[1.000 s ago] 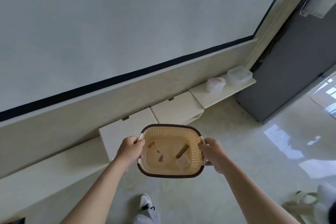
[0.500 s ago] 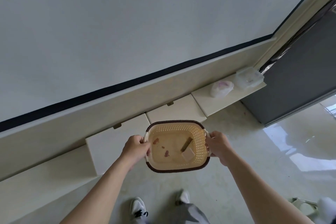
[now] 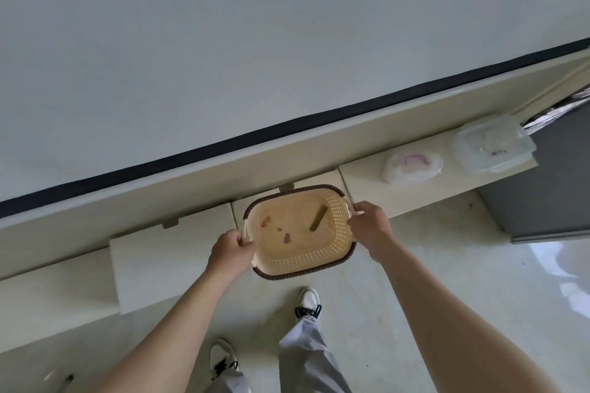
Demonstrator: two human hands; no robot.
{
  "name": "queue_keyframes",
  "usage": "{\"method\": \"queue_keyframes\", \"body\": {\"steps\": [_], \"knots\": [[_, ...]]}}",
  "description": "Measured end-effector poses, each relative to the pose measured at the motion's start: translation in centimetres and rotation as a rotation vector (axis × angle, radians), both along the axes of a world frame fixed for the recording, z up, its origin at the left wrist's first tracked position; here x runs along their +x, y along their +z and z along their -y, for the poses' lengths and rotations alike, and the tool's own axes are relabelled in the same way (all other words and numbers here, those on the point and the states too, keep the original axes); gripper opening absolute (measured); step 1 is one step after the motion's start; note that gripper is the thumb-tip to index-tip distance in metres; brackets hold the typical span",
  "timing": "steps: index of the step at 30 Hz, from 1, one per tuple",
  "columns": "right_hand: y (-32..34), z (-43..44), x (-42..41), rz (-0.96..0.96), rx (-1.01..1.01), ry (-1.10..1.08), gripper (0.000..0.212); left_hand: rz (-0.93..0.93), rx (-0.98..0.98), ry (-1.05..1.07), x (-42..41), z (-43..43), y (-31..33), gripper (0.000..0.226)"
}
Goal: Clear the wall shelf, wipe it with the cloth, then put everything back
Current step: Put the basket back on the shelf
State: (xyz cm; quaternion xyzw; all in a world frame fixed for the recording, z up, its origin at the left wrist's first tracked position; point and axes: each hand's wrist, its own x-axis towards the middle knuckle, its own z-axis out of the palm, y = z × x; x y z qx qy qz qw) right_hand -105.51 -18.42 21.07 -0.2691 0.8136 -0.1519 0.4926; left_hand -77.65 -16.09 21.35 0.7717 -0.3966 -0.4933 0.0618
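Wall (image 3: pixel 223 41) fills the upper half of frame, with a black strip (image 3: pixel 287 128) running diagonally along its base. Glossy pale floor (image 3: pixel 447 265) sits lower right. Cream wall shelf (image 3: pixel 153 265) runs in segments from lower left to right edge, below the strip. Dark grey panel (image 3: pixel 542 201) at right edge.

Tan perforated basket (image 3: pixel 303 252) with dark rim is at frame centre, over the middle shelf segment, front half overhanging the floor. Can't tell if it rests on the shelf or is off it. Left hand (image 3: pixel 228 250) grips its left handle, fingers curled round. Right hand (image 3: pixel 370 225) grips the right handle the same way.

Clear lidded container (image 3: pixel 491 147) sits on the far right shelf end, with a white plastic bag (image 3: pixel 412 166) just beside it on the left. In the basket: a brown stick (image 3: pixel 318 217) and small reddish scraps (image 3: pixel 287 237).
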Motion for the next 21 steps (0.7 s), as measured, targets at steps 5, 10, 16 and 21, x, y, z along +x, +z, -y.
{"method": "queue_keyframes", "body": {"steps": [5, 10, 16, 21], "knots": [[-3.1, 3.0, -2.0, 0.055, 0.041, 0.006, 0.050, 0.014, 0.002, 0.058, -3.0, 2.6, -1.3, 0.009], [-5.0, 4.8, -2.6, 0.068, 0.046, 0.037, 0.054, -0.014, 0.041, 0.126, -3.3, 3.7, -3.6, 0.024], [-5.4, 6.3, -2.1, 0.071, 0.009, 0.092, 0.050, -0.026, 0.058, 0.199, -3.3, 3.7, -4.2, 0.028], [-5.7, 6.5, -2.0, 0.082, 0.002, 0.107, 0.049, -0.039, 0.049, 0.201, -2.7, 3.9, -5.4, 0.029]]}}
